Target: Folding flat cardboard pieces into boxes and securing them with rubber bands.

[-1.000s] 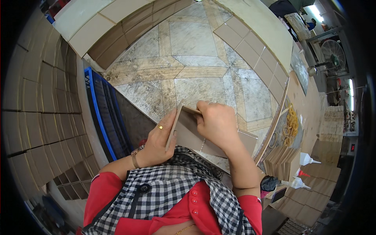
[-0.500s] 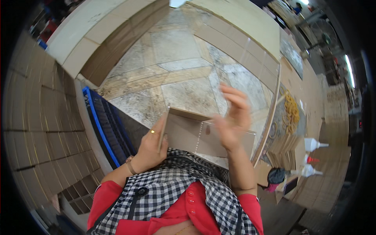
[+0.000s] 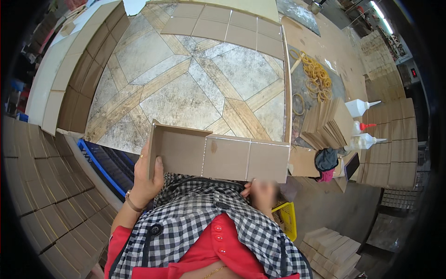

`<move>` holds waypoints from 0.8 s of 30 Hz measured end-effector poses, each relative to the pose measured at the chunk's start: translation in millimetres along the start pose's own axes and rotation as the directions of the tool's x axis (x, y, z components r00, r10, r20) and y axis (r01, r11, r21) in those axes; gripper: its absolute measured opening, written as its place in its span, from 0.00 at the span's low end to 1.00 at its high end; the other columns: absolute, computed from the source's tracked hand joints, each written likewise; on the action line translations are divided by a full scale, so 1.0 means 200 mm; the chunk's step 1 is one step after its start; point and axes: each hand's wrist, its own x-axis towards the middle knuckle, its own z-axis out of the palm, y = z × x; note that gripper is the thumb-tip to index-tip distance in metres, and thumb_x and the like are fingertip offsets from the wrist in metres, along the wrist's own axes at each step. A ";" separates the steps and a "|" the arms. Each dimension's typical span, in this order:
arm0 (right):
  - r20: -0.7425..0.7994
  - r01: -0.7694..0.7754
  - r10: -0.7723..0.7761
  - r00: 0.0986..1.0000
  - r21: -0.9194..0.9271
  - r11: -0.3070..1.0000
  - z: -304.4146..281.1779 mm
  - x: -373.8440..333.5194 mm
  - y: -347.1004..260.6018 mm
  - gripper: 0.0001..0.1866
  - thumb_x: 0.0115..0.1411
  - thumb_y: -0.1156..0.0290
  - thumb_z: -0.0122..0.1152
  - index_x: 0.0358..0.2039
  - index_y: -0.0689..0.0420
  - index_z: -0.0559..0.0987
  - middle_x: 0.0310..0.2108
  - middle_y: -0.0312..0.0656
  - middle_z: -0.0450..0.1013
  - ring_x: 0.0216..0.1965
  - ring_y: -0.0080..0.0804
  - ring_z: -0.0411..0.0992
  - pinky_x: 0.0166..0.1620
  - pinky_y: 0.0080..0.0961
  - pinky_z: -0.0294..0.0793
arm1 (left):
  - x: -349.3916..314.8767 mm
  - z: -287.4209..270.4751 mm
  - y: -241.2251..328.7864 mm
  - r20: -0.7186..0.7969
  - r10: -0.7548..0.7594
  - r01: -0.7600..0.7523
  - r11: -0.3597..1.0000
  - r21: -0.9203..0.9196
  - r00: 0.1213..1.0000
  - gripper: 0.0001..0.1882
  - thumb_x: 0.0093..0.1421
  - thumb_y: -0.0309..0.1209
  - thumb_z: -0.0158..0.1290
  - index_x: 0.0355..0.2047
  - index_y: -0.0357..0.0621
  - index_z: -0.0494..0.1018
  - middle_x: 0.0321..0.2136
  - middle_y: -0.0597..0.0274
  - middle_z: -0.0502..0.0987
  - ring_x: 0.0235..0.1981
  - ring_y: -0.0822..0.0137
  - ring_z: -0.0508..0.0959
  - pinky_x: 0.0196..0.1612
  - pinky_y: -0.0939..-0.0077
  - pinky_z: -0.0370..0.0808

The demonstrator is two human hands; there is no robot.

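Left hand (image 3: 145, 179) is pinching the upturned end of the brown cardboard strip (image 3: 227, 159), which is stretching rightward from that hand. Right hand (image 3: 263, 194) is showing blurred, just nearside of the strip; can't tell whether spread or closed.

Beyond the grey-and-tan patterned table (image 3: 181, 104), a white tube light (image 3: 377, 10) glows far right, and grey floor (image 3: 316, 204) lies near right.

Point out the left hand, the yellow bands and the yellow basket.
Left hand (image 3: 146, 178): head view, middle of the hand.
Yellow bands (image 3: 318, 78): head view, middle of the pile.
Yellow basket (image 3: 291, 219): head view, its visible side wall.
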 end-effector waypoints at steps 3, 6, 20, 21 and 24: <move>0.094 0.450 -0.441 0.893 -0.249 0.858 0.06 0.01 -0.12 0.10 0.55 0.75 0.59 0.38 0.64 0.75 0.33 0.41 0.74 0.35 0.28 0.72 0.41 0.24 0.72 | 0.04 0.02 -0.01 -0.032 0.049 -0.049 0.999 -0.014 0.998 0.26 0.60 0.21 0.41 0.59 0.26 0.54 0.53 0.36 0.65 0.52 0.44 0.71 0.53 0.63 0.68; 0.251 0.614 -0.566 0.785 -0.198 0.764 0.14 0.07 -0.31 0.10 0.52 0.77 0.61 0.36 0.64 0.77 0.34 0.40 0.74 0.36 0.28 0.72 0.42 0.25 0.71 | 0.12 0.09 0.04 -0.040 0.110 -0.111 0.993 -0.030 0.993 0.27 0.59 0.20 0.42 0.59 0.27 0.54 0.54 0.36 0.65 0.53 0.44 0.70 0.54 0.63 0.67; 0.445 0.782 -0.660 0.605 -0.489 0.388 0.33 0.27 -0.59 0.33 0.48 0.78 0.61 0.55 0.71 0.61 0.40 0.56 0.72 0.38 0.46 0.76 0.43 0.30 0.74 | 0.37 0.39 0.17 -0.088 0.232 -0.233 0.972 -0.001 0.969 0.34 0.54 0.16 0.43 0.62 0.30 0.47 0.53 0.31 0.62 0.51 0.37 0.68 0.52 0.56 0.67; 0.480 0.790 -0.641 0.599 -0.489 0.371 0.34 0.27 -0.60 0.35 0.49 0.77 0.61 0.57 0.71 0.59 0.42 0.57 0.72 0.40 0.47 0.75 0.44 0.31 0.74 | 0.37 0.40 0.18 -0.084 0.223 -0.224 0.975 -0.002 0.971 0.34 0.54 0.16 0.42 0.62 0.30 0.47 0.53 0.30 0.62 0.51 0.37 0.67 0.52 0.56 0.67; 0.524 0.779 -0.587 0.617 -0.513 0.360 0.33 0.31 -0.55 0.40 0.50 0.76 0.61 0.60 0.69 0.53 0.47 0.61 0.68 0.45 0.52 0.72 0.48 0.35 0.72 | 0.37 0.40 0.19 -0.086 0.230 -0.231 0.973 0.000 0.969 0.35 0.54 0.16 0.43 0.62 0.30 0.47 0.53 0.30 0.62 0.52 0.37 0.67 0.53 0.56 0.67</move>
